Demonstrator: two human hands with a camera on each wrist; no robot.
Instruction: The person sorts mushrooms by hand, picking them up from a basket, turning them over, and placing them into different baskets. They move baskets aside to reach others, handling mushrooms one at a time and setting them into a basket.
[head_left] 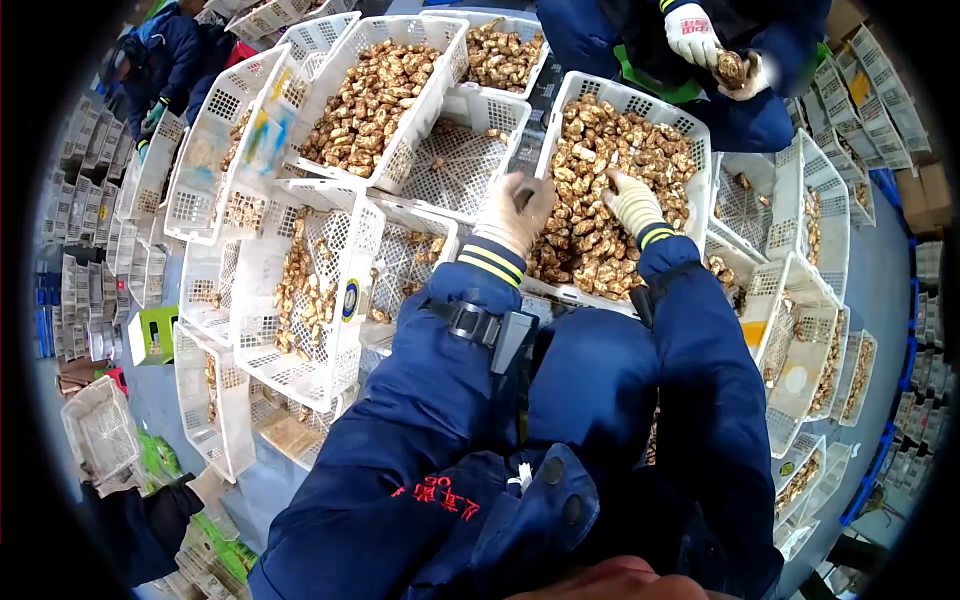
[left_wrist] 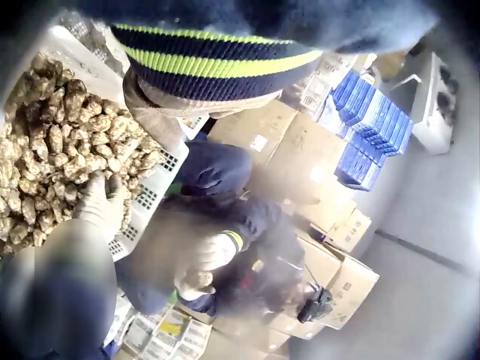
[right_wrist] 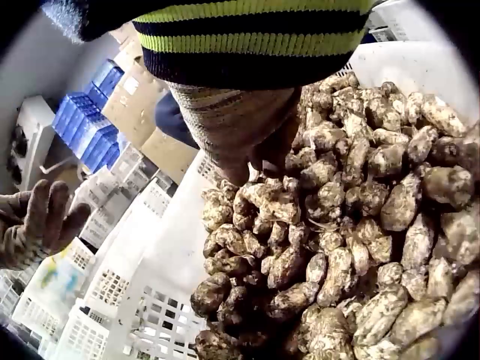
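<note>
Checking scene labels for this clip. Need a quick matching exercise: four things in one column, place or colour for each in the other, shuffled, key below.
Things
1. Left hand
2. Right hand
3. Blue stack
4. Box on the floor at the far left

Places and colours
A. Beside brown cardboard cartons
B. Fingers among the knobbly tubers
C. Bright green and white
D. At the left rim of the heaped white crate

Right pairs: 1-D, 2-B, 3-A, 4-C
</note>
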